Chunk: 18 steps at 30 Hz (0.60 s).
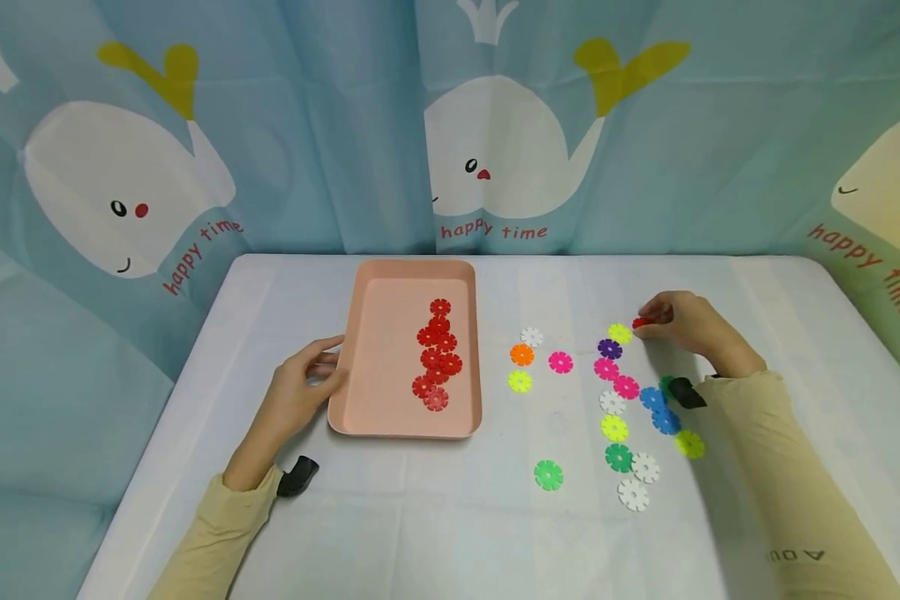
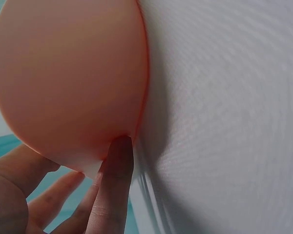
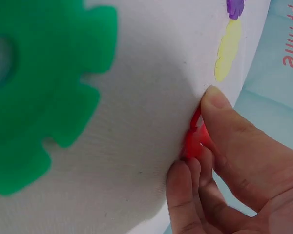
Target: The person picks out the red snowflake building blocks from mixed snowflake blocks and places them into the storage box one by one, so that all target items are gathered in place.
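Observation:
Red notched plastic discs [image 1: 432,358] lie in a loose column inside the pink tray [image 1: 378,350]. At the tray's left side my left hand [image 1: 297,392] holds the rim; the left wrist view shows fingers [image 2: 115,180] against the tray's edge [image 2: 73,87]. My right hand [image 1: 686,323] pinches a red notched disc [image 3: 193,141] between thumb and fingers, low over the table at the right. Just left of it lies a yellow disc [image 1: 619,333], with a purple disc [image 1: 610,349] below that.
Discs in pink [image 1: 561,362], orange [image 1: 522,355], white [image 1: 633,495], blue [image 1: 666,422] and green [image 1: 548,475] are scattered right of the tray. A green disc [image 3: 68,97] looms close in the right wrist view. A patterned curtain [image 1: 345,125] hangs behind the table.

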Each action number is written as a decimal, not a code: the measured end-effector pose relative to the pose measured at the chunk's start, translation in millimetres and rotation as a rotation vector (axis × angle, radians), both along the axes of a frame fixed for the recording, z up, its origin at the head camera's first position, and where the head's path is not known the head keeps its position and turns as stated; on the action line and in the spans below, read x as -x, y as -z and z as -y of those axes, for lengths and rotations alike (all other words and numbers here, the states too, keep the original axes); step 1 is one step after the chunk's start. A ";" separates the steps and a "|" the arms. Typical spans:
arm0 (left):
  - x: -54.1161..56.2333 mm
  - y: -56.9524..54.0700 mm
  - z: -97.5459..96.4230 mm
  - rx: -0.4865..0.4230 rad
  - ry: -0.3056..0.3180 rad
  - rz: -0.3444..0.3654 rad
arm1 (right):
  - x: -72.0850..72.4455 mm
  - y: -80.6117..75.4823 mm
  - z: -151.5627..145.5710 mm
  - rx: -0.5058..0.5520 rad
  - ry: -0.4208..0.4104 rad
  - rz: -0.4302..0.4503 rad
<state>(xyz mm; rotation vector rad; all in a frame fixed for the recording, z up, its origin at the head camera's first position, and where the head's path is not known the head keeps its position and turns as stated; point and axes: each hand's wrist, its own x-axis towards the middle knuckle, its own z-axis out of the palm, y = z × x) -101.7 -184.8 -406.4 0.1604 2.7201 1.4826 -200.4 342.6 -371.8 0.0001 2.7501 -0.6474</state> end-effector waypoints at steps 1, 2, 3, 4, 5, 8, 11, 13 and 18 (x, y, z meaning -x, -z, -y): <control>-0.4 -0.5 0.0 0.002 0.000 0.000 | 0.0 0.0 -0.4 0.001 0.005 -0.001; -0.7 -0.8 0.1 0.003 0.000 0.000 | 0.0 0.1 -0.6 -0.001 0.008 -0.005; -1.0 -1.1 0.2 0.004 0.001 -0.001 | -0.3 0.0 -0.7 0.000 0.013 -0.008; -1.1 -1.0 0.3 0.001 0.001 -0.002 | -0.3 0.2 -0.9 -0.001 0.017 -0.014; -1.2 -1.0 0.4 0.001 0.001 -0.004 | -0.4 0.2 -1.1 -0.002 0.016 -0.024; -1.1 -0.8 0.6 -0.003 -0.003 -0.006 | -1.7 -0.7 -1.5 -0.002 0.017 -0.042; -1.2 -0.7 0.4 -0.004 -0.003 0.000 | -4.1 -2.1 -2.5 -0.009 0.016 -0.055; -1.3 -0.9 0.2 -0.004 -0.002 0.004 | -5.4 -2.9 -3.2 -0.008 0.017 -0.061; -1.2 -0.7 0.4 -0.001 0.000 0.001 | -6.6 -3.9 -5.4 0.000 0.014 -0.059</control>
